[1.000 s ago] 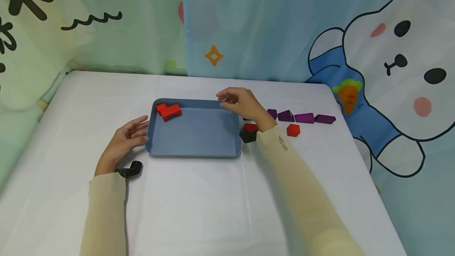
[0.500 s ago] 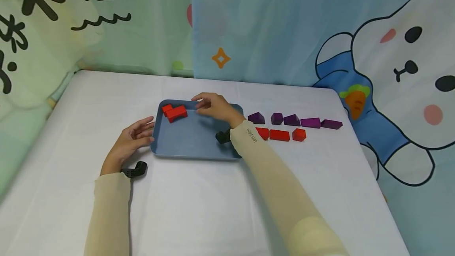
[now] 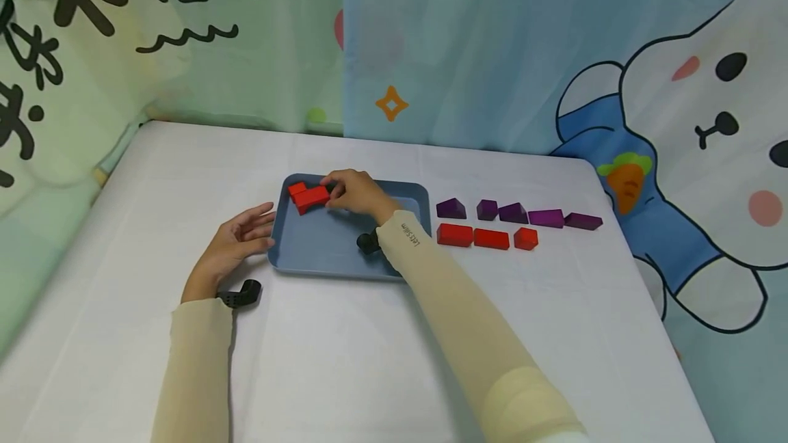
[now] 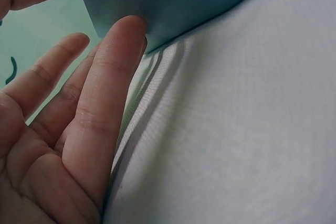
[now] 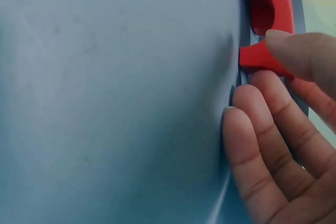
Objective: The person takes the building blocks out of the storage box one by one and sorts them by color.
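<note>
A blue-grey rectangular tray [image 3: 314, 251] lies on the white table. In its far left corner sit a red arch-shaped block [image 3: 312, 198] and a smaller red block [image 3: 297, 188] against it. My right hand [image 3: 362, 197] reaches over the tray and pinches the arch block's right end. In the right wrist view, the thumb lies on one side of the red arch block [image 5: 275, 3], fingertips on the other; its curved notch shows. My left hand [image 3: 240, 238] rests at the tray's left edge, fingers extended; in the left wrist view its fingertips meet the tray wall [image 4: 173, 3].
Right of the tray runs a row of several purple blocks [image 3: 546, 218]. Nearer than these lie a red block [image 3: 455, 234], a second red block [image 3: 492, 238] and a small red block [image 3: 526, 238]. A printed curtain [image 3: 468, 53] hangs behind the table.
My right hand has moved left across the tray, from its far right corner to the red arch block, and its fingers have closed on the block's end. My left hand stays by the tray.
</note>
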Demonstrator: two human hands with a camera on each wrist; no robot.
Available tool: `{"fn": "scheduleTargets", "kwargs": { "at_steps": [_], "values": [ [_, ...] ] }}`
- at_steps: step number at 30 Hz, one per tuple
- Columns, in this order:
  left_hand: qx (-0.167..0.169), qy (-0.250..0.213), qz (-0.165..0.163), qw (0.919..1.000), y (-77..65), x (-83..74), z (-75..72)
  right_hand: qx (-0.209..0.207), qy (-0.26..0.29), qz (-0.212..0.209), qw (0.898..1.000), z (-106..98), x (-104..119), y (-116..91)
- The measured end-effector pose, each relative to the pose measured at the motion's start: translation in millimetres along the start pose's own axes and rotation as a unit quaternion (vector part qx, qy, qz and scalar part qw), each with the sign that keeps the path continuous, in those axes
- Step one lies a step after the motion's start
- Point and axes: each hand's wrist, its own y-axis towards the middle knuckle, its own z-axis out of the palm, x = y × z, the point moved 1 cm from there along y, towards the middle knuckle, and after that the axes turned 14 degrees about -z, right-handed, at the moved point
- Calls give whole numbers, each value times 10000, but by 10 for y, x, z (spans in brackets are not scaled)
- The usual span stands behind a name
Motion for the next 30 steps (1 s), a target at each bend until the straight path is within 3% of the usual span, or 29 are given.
{"fn": "scheduleTargets", "kwargs": {
  "at_steps": [7, 14, 23, 30],
  "values": [
    [11, 55, -69, 10000, 10, -22, 33, -179, -157, -37, 9997, -7, -2, -68],
    [28, 63, -145, 9999, -12, -21, 17, -408, 325, -348, 9980, -103, -37, -191],
    [35, 170, -123, 9998, -5, -16, 54, -634, 762, -409, 9942, -438, -94, -553],
    [-14, 264, -159, 9995, -43, -24, 46, -818, 695, -257, 9939, -720, -135, -884]
  ]
}}
